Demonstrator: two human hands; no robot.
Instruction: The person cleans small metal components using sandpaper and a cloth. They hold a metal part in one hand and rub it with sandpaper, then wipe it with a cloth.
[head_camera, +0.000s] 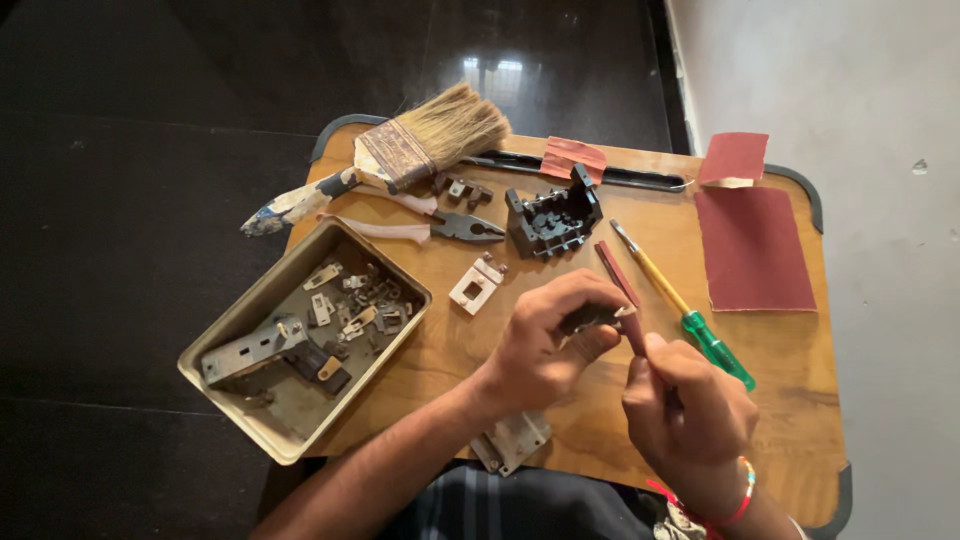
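Note:
My left hand (548, 340) pinches a small dark metal part (590, 318) above the wooden table (600, 420). My right hand (688, 400) grips a narrow folded strip of red sandpaper (620, 285), and the strip's lower end touches the part. Both hands hover over the table's front middle. A green-handled screwdriver (690, 315) lies just right of the hands. A small white plastic piece (478, 284) sits to the left of my left hand.
A metal tray (250, 300) with several small metal parts stands at the left. Pliers (430, 226), a paintbrush (400, 150) and a black plastic housing (553, 218) lie at the back. Red sandpaper sheets (752, 245) lie at the right. A grey plate (512, 440) rests near the front edge.

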